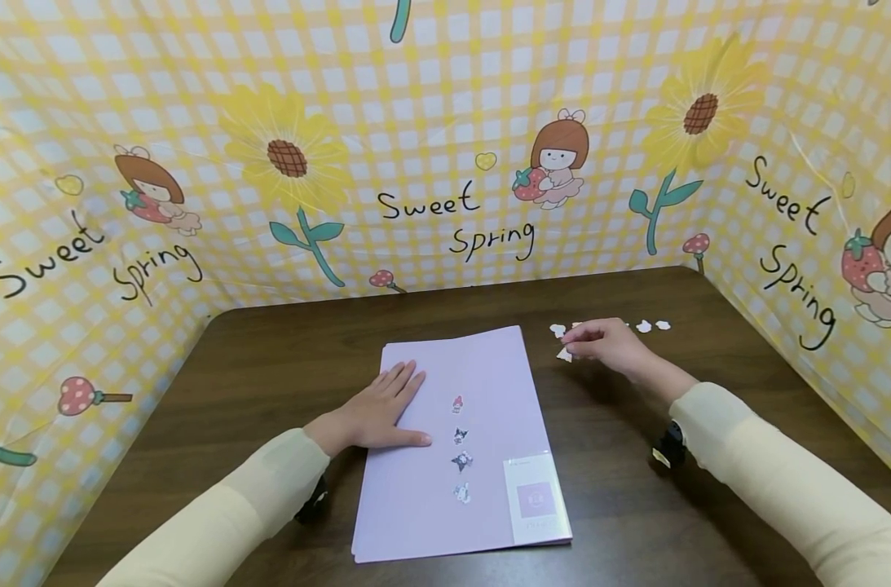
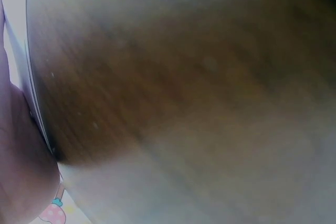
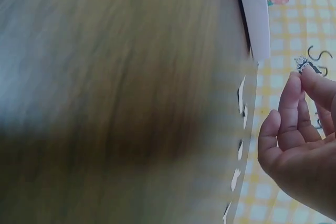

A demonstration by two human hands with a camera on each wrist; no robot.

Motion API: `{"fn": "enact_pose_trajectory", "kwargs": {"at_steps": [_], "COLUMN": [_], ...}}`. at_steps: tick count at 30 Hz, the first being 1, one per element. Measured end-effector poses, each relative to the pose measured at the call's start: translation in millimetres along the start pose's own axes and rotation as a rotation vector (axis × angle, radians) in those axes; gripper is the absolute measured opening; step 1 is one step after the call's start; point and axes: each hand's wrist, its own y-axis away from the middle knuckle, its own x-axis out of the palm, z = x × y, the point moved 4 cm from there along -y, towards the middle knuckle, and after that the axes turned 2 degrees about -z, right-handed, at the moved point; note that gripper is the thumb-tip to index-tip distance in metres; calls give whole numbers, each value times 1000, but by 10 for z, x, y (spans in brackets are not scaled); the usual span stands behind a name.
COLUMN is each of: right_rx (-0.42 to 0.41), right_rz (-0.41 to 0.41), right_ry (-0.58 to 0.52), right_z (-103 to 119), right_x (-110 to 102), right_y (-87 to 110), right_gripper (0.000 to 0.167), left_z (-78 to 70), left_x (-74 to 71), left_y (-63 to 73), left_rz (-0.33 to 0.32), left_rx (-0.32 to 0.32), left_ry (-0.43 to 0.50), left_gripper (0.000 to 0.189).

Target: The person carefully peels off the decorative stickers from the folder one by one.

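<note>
My left hand (image 1: 382, 410) rests with fingers spread on the left part of a stack of lilac paper (image 1: 489, 375). To the right of its thumb, several small cartoon stickers (image 1: 462, 462) form a column down the sheet. Off the stack's upper right side, my right hand (image 1: 610, 346) pinches a small black-and-white cartoon sticker (image 3: 303, 65) between thumb and index finger, raised above the table in the right wrist view. Just below those fingertips in the head view lies a loose white cutout (image 1: 565, 356). Only an edge of the left hand (image 2: 26, 156) shows in its wrist view.
Loose cutouts (image 1: 663, 325) lie in a row near the back right of the dark wooden table (image 1: 291, 342). A clear-covered card with a pink square (image 1: 536, 500) sits at the stack's lower right corner. A yellow checked cloth (image 1: 430, 98) stands behind and at both sides.
</note>
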Motion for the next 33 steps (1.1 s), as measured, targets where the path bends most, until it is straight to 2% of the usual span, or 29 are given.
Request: {"fn": "enact_pose_trajectory", "kwargs": {"at_steps": [8,16,20,25,28,33], "right_rx": [34,75,114,145,138,108], "right_rz": [-41,-23,-38,-19,-19,-30], "right_ry": [65,23,63,94,100,145], "right_z": [-147,-252,-298,-336,-338,-345], "right_x": [-145,-256,-288,-280,-276,-268], "right_y": [17,40,58,66,58,20], "right_gripper": [27,40,33,27,25,19], "left_z": [-5,5,13,28,34,34], "left_x": [1,14,23,44,53,49], "left_y": [22,0,-6,-10,-10,-17], "left_rz": [-6,-2,-8,-25,-38,-9], "left_rx": [-9,-21,-19,-5,2,-24], "left_ry": [11,-14,-13,3,9,-3], "left_gripper": [112,113,113,112,112,113]}}
